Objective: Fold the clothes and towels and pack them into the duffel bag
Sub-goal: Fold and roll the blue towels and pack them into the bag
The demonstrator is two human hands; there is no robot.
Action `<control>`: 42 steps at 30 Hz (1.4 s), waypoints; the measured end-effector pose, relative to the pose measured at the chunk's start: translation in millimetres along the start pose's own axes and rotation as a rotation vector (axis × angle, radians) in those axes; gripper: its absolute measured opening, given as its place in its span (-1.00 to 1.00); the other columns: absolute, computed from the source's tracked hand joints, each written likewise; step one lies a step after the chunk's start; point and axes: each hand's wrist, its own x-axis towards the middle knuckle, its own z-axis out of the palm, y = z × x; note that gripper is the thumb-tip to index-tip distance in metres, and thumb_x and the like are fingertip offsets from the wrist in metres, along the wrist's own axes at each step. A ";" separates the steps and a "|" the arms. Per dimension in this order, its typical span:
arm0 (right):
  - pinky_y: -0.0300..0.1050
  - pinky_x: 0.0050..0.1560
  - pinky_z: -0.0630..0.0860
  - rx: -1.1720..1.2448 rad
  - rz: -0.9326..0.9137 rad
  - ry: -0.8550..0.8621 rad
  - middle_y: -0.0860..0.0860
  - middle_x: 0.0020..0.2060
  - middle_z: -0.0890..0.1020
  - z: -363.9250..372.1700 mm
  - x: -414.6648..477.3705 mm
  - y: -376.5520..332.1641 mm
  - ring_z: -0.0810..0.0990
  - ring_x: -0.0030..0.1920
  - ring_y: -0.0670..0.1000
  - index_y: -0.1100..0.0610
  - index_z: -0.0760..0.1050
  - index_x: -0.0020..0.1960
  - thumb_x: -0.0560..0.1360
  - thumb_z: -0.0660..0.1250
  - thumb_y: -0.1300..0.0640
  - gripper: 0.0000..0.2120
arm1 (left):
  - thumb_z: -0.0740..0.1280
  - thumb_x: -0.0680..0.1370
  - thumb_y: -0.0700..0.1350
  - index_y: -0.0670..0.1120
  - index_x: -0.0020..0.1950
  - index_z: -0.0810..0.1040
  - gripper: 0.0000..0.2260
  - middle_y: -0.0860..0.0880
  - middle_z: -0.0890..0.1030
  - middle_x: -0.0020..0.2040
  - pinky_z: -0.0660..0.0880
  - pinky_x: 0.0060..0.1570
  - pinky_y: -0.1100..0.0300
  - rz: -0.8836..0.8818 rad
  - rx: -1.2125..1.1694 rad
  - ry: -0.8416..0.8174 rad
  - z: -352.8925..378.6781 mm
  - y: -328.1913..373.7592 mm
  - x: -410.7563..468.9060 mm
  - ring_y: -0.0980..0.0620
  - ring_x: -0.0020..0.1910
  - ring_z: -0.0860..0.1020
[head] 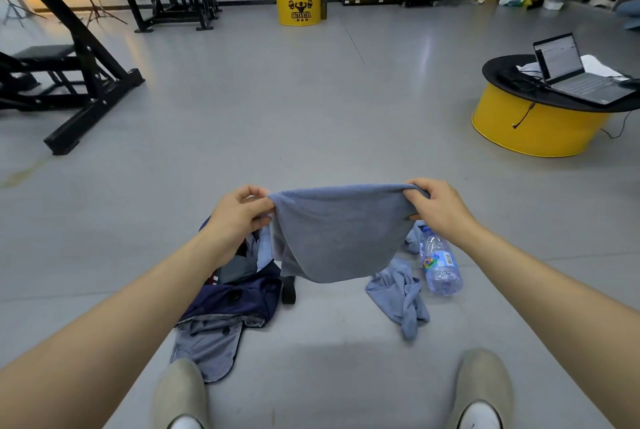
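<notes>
I hold a grey-blue towel (336,234) stretched out in the air in front of me. My left hand (239,212) pinches its left top corner and my right hand (438,205) grips its right top corner. The towel hangs doubled, its lower edge above the floor. Below my left hand lies the dark blue duffel bag (239,300), open, with dark clothing inside and its grey flap spread toward my foot. A second light blue cloth (401,293) lies crumpled on the floor under the towel's right side.
A plastic water bottle (440,262) lies on the floor right of the crumpled cloth. My two feet (181,394) stand at the bottom edge. A black gym machine (69,82) is at far left, a yellow round table (533,124) with a laptop at far right.
</notes>
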 end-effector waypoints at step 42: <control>-0.01 0.04 0.55 -0.513 -0.081 -0.212 0.09 0.03 0.71 143.6 -20.8 177.9 0.64 0.14 0.17 0.04 0.70 0.10 0.49 0.44 0.21 -0.79 | 0.38 0.55 -0.17 0.05 -0.05 0.61 -0.89 0.08 0.67 -0.23 0.50 -0.17 0.05 0.105 0.939 0.043 -17.9 -229.9 67.6 0.02 -0.22 0.60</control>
